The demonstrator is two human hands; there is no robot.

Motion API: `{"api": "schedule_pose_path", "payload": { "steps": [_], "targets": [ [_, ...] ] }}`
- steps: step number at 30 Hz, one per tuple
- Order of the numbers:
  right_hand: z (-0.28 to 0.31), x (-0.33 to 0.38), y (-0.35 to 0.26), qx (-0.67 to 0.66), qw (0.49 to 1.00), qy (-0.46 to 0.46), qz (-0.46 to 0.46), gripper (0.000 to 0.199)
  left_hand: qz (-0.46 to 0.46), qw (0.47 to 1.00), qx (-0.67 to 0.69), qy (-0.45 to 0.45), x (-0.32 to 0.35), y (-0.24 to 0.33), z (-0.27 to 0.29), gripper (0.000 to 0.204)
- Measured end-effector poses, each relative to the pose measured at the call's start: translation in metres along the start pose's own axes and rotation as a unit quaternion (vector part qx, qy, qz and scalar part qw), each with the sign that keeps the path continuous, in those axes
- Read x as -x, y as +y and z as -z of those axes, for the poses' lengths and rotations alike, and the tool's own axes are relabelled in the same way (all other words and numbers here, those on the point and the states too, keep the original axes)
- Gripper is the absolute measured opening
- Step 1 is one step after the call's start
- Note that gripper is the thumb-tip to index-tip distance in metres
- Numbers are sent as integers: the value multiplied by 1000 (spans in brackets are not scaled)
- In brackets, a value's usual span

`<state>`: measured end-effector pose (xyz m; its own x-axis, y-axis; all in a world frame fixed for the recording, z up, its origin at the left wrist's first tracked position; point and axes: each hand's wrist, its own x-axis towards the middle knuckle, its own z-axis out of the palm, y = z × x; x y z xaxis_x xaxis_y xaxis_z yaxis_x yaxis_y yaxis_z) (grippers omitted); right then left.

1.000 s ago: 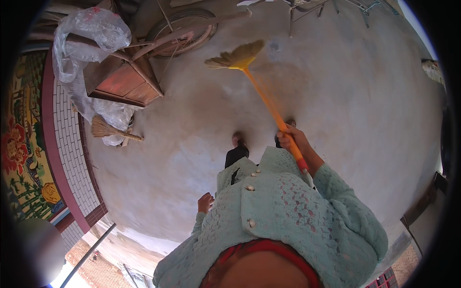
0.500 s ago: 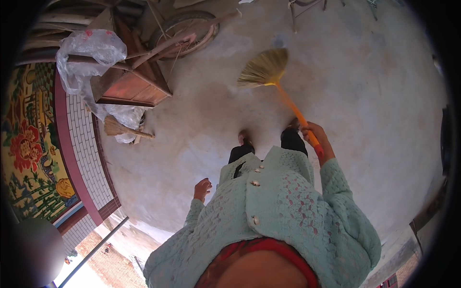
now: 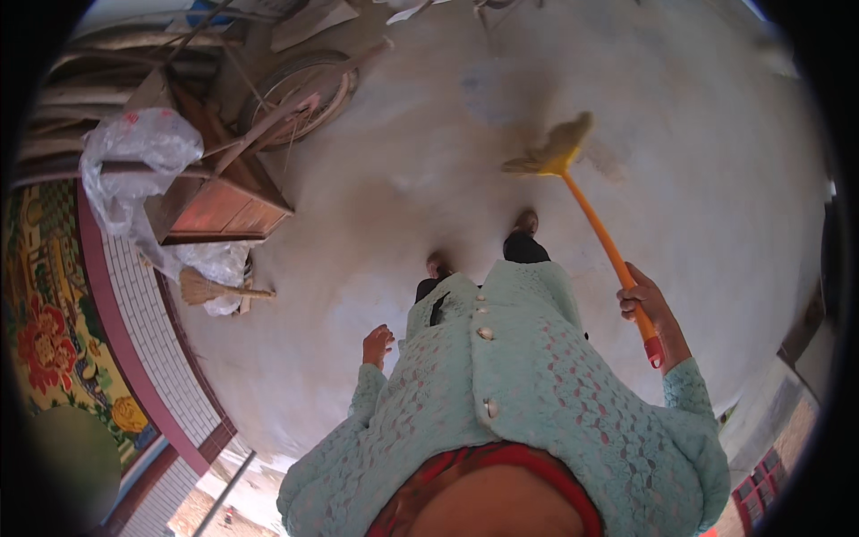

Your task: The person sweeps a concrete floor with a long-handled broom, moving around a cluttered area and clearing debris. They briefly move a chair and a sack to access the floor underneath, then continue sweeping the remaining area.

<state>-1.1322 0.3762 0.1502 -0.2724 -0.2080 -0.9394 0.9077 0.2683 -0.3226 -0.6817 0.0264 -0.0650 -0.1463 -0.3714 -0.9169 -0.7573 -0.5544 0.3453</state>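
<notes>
Gripping the orange broom (image 3: 598, 225) near the top of its handle, the right hand (image 3: 649, 300) has its fingers wrapped around the shaft, just forward of the red end cap (image 3: 655, 351). That high hold probably serves reach: nearly the whole handle slants away forward and to the left, so the fanned bristle head (image 3: 557, 148) is down by the concrete floor (image 3: 403, 197), ahead of the right shoe (image 3: 526, 222). Blur on the bristles hides whether they all touch. A darker patch (image 3: 608, 161) shows just right of the head; I cannot tell whether it is dirt or shadow.

The left hand (image 3: 378, 345) hangs beside the cardigan (image 3: 501, 376), fingers loosely bent with nothing visible in them, presumably because one arm is enough for so light a tool. Both shoes stand apart, likely for balance and to leave the head room.

Along the floor's left edge, a straw hand broom (image 3: 201, 286) lies near the foot of the white-tiled wall (image 3: 148, 309), seemingly set aside there out of the walkway. Clear plastic sheeting (image 3: 148, 148) drapes over a bar of the wooden cart (image 3: 224, 210), which perhaps works as a handy rack. The cart's spoked wheel (image 3: 309, 98) is toward the floor's far left corner.
</notes>
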Motion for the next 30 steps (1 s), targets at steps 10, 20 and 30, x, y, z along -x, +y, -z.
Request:
{"api": "schedule_pose_path", "payload": {
  "steps": [10,20,30],
  "targets": [
    [-91,-153,66,-171,935,-175,-256,18,-6,1000,27,-4,9,4,16,42],
    [-53,-240,65,-501,778,-307,-223,29,0,990,-137,21,35,62,1,39],
    [169,-189,-24,-306,952,-24,-10,14,-84,984,-157,1,6,192,-83,41]
  ]
}}
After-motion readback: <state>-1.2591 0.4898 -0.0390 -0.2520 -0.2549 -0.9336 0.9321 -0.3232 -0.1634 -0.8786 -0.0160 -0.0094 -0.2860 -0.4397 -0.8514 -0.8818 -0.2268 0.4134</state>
